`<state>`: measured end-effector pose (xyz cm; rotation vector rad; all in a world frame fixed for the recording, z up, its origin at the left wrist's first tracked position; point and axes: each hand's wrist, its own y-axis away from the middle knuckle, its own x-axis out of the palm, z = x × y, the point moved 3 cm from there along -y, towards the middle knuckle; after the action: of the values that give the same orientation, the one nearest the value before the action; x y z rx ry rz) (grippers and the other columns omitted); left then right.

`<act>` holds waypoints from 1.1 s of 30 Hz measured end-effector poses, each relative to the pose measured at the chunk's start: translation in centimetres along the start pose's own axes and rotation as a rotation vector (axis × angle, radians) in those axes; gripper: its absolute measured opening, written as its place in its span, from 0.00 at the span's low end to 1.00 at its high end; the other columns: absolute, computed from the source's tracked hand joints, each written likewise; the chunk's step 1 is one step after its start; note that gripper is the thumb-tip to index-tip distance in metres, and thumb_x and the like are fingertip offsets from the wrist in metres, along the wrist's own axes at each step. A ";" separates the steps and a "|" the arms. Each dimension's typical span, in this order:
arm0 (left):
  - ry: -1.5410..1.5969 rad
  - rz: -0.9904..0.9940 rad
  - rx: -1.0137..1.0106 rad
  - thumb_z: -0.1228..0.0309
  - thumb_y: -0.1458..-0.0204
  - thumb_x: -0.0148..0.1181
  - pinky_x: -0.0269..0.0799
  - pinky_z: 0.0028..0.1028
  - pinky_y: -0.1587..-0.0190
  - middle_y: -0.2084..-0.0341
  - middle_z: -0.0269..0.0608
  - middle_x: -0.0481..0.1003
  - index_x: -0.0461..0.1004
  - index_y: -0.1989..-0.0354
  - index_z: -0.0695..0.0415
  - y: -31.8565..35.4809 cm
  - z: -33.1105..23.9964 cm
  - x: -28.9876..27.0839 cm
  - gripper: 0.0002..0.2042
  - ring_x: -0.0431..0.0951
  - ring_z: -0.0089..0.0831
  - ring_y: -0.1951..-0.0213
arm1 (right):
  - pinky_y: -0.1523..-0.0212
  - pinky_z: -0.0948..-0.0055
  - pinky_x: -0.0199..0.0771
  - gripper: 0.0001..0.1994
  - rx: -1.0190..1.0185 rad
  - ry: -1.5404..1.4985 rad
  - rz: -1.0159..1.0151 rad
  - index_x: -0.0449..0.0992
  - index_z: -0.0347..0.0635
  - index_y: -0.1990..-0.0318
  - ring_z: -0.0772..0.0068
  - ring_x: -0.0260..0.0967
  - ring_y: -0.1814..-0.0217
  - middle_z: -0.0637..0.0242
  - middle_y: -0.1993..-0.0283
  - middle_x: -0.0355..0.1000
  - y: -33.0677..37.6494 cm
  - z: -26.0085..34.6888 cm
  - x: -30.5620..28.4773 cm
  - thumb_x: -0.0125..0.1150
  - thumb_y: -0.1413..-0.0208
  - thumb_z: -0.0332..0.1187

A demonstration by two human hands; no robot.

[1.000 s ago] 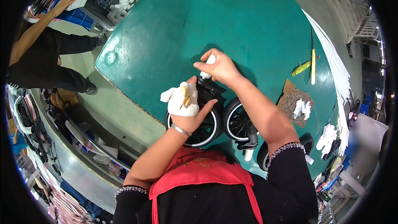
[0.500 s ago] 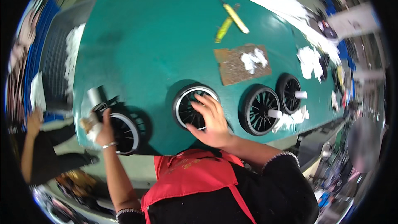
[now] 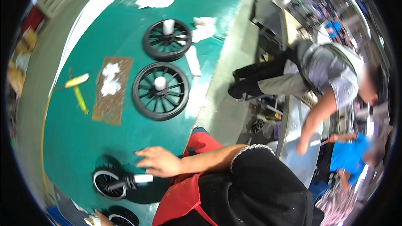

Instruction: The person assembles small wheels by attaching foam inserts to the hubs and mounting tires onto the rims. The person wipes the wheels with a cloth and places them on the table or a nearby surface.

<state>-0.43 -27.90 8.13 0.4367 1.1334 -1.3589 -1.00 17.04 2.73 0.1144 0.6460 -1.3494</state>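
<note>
Away from over the white-rimmed wheel (image 3: 109,183), the right hand (image 3: 161,161) had shifted just beside it, fingers spread, holding nothing. That wheel sat on the glossy green table (image 3: 75,142), its black fork (image 3: 129,181) ending in a smooth white sleeve (image 3: 143,178). Whether the left hand (image 3: 103,218), beside another spoked wheel (image 3: 123,217), pinched anything could not be told. Handling wheels seemed the step; the next move likely called for curled fingers.

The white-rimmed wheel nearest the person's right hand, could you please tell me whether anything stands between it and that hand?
Nothing separate visibly does. On the side facing the right hand, the white-rimmed wheel carries its own dark bracket and white sleeve, which would likely be met first. Green tabletop shows around them.
</note>
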 end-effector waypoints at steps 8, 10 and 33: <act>1.520 1.106 -0.198 0.54 0.47 0.67 0.64 0.21 0.71 0.68 0.31 0.77 0.77 0.57 0.57 4.4 -39.9 -8.7 0.19 0.74 0.19 0.72 | 0.46 0.59 0.69 0.21 0.649 0.392 -1.095 0.68 0.37 0.46 0.53 0.67 0.47 0.52 0.47 0.68 -0.8 -20.5 -28.1 0.63 0.45 0.35; 1.123 0.839 0.058 0.44 0.53 0.68 0.70 0.32 0.62 0.65 0.41 0.79 0.76 0.58 0.62 4.6 -45.9 -8.6 0.30 0.77 0.36 0.66 | 0.41 0.56 0.67 0.29 0.899 0.339 -1.068 0.66 0.35 0.43 0.49 0.64 0.40 0.48 0.42 0.66 -2.6 -26.0 -30.2 0.66 0.47 0.43; 2.009 0.655 -1.300 0.74 0.57 0.62 0.71 0.29 0.73 0.79 0.38 0.74 0.74 0.72 0.59 7.4 -23.1 -16.9 0.05 0.75 0.32 0.77 | 0.74 0.73 0.66 0.07 0.856 -0.904 -0.339 0.73 0.44 0.66 0.74 0.65 0.77 0.71 0.78 0.66 -14.2 -21.5 -35.2 0.62 0.55 0.30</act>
<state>0.53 1.63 9.19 1.0026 2.6389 1.0594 -24.70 53.51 6.44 0.0672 -0.7215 -1.7332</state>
